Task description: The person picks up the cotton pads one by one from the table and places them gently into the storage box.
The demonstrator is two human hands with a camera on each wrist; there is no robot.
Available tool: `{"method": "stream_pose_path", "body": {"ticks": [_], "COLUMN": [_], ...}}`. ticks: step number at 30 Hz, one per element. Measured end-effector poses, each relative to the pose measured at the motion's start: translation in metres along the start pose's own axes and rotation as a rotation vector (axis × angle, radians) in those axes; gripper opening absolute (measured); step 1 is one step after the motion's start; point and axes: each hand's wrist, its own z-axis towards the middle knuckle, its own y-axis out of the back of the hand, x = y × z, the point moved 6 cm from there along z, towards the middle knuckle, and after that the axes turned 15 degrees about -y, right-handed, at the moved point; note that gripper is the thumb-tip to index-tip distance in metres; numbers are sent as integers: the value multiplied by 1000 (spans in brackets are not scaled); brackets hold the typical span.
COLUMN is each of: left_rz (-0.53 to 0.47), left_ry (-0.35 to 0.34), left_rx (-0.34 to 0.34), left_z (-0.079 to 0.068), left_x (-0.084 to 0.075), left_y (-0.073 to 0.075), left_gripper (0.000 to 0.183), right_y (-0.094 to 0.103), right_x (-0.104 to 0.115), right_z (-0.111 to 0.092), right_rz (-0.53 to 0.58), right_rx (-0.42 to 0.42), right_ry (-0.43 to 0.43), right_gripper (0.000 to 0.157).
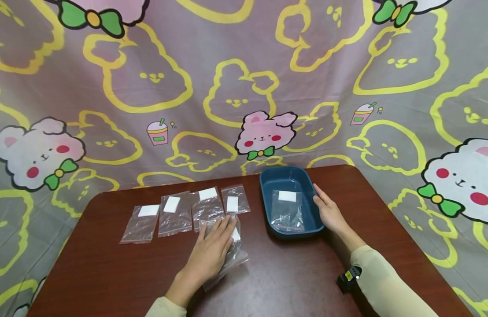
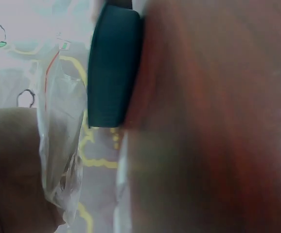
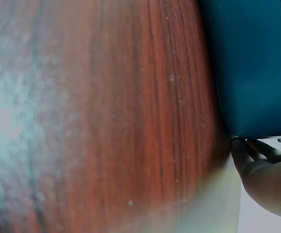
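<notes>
My left hand point(image 1: 214, 248) holds a clear zip bag point(image 1: 232, 259) with a white label, low over the table's middle. In the left wrist view the bag point(image 2: 60, 126) shows a red seal line and hangs off the tabletop beside the hand point(image 2: 14, 170); the thumb's hold is partly hidden. At the right side of a dark blue plastic tub point(image 1: 283, 171), my right hand point(image 1: 331, 213) grips the wall, thumb by the rim. Its fingers point(image 3: 242, 153) touch the tub's outer side point(image 3: 257, 73). Another labelled clear bag point(image 1: 285, 215) lies inside the tub.
Several clear bags with white labels lie in a row left of the tub, among them the leftmost bag point(image 1: 138, 229) and the small bag point(image 1: 240, 196). A brown wood table point(image 1: 109, 273) carries everything. A patterned cloth point(image 1: 188, 145) hangs behind.
</notes>
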Motion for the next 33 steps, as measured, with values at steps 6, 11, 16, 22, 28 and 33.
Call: {"method": "stream_pose_path", "body": {"ticks": [6,11,16,22,28,33], "left_rz": [36,61,73,70,94,94], "left_ry": [-14,-11,-5,10,4,-6], "left_rx": [-28,-62,-75,-68,-68,-69], "left_z": [5,8,8,9,10,13], "left_x": [1,2,3,5,7,7], "left_y": [20,38,51,58,65,68], "left_gripper": [50,50,51,51,51,51], "right_y": [0,-1,-2,-3,-2,-2], "right_x": [1,1,0,-2,-1,2], "right_z": [0,-3,-4,-4,-4,-3], "right_rz": [-8,-12,-16,-15,-13,-9], "right_rx": [0,10,13,15,17,17], "right_ry": [-9,-26,-31,-48,-46,-36], "right_gripper": [55,54,55,55,55,54]}}
